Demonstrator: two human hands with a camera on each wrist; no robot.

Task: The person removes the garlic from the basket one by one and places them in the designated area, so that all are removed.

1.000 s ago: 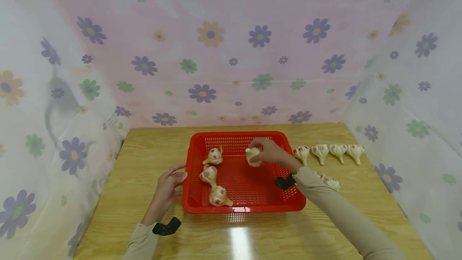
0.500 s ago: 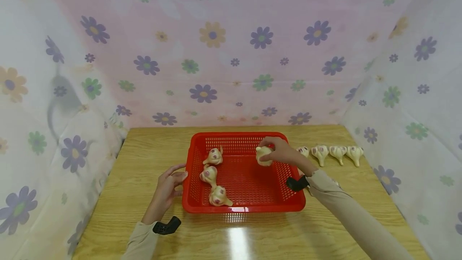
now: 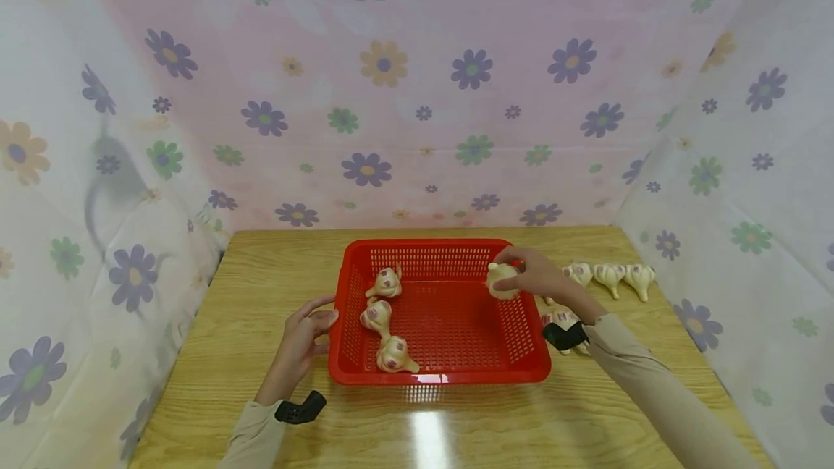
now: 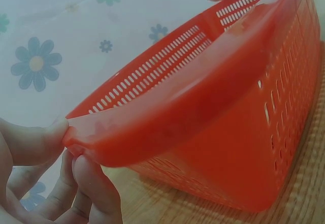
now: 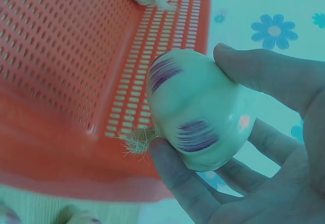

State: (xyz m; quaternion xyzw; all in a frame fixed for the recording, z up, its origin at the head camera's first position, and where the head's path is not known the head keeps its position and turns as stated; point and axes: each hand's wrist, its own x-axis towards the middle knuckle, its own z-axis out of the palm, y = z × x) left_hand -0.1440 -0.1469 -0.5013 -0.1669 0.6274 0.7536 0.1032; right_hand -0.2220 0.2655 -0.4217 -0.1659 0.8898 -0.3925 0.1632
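Observation:
With fingers and thumb around it, my right hand [image 3: 537, 275] holds a garlic bulb [image 5: 198, 109] over the right end of the red basket [image 3: 449, 376]. Purple streaks and a tuft of dry roots show on this bulb in the right wrist view. At the basket's left end, my left hand [image 3: 301, 335] pinches the rim between thumb and fingers, as the left wrist view shows closely. Inside the basket, along its left side, lie three garlic bulbs: one at the back [image 3: 388, 282], a middle bulb [image 3: 376, 315] and a front bulb [image 3: 394, 355].
Right of the basket, more garlic bulbs [image 3: 609, 277] lie in a row on the wooden table [image 3: 274, 259]. Nearer, other bulbs [image 3: 562, 320] are partly hidden by the right wrist's black camera mount [image 3: 565, 336]. Flowered cloth [image 3: 417, 129] encloses the back and sides.
My right hand has moved rightward with the garlic bulb, from the basket's middle to its right end. The left hand stays on the rim. The three bulbs inside have not moved.

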